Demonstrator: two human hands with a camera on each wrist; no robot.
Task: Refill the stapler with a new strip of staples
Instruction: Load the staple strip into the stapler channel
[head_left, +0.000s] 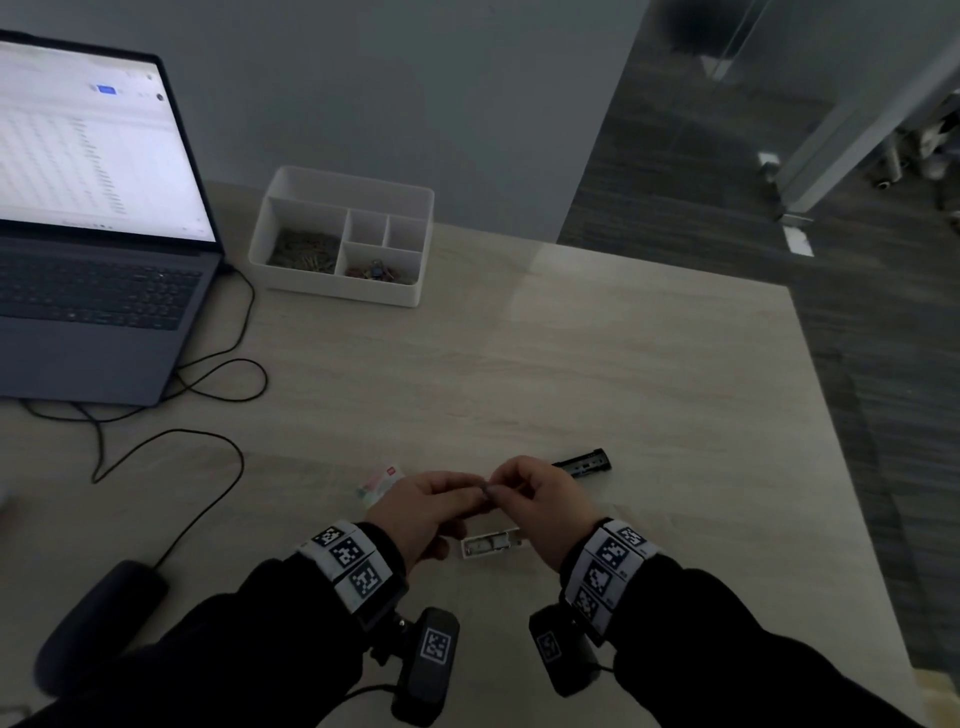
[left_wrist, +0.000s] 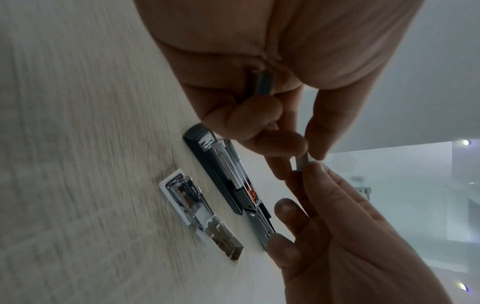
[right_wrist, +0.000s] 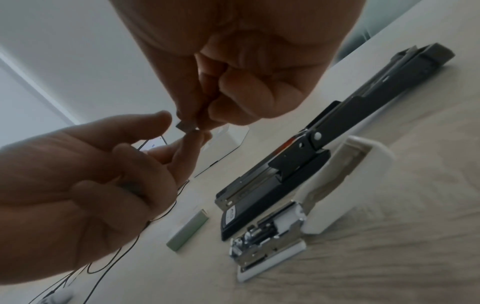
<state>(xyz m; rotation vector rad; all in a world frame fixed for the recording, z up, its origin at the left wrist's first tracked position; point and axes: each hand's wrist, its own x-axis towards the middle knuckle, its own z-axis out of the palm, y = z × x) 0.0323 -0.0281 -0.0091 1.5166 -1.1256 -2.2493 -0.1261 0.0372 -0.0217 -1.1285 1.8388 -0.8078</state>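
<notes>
Both hands meet above the table's near edge and pinch one short grey staple strip (head_left: 487, 489) (right_wrist: 185, 125) between them. My left hand (head_left: 475, 496) (right_wrist: 179, 129) holds it with thumb and fingers; part of the strip (left_wrist: 263, 82) lies inside its curled fingers. My right hand (head_left: 503, 486) (left_wrist: 309, 174) pinches the other end (left_wrist: 301, 163). A black stapler (head_left: 582, 461) (right_wrist: 311, 144) lies swung open just beyond the hands. A white stapler (head_left: 491, 545) (right_wrist: 270, 230) lies open under them. A green staple box (head_left: 382, 480) (right_wrist: 188, 230) rests to the left.
An open laptop (head_left: 93, 208) stands at the far left with black cables (head_left: 208, 389) looping over the table. A white desk organizer (head_left: 410, 296) holding clips sits at the back. The table's edge (head_left: 852, 467) runs down the right side. A dark chair armrest (head_left: 98, 618) is at lower left.
</notes>
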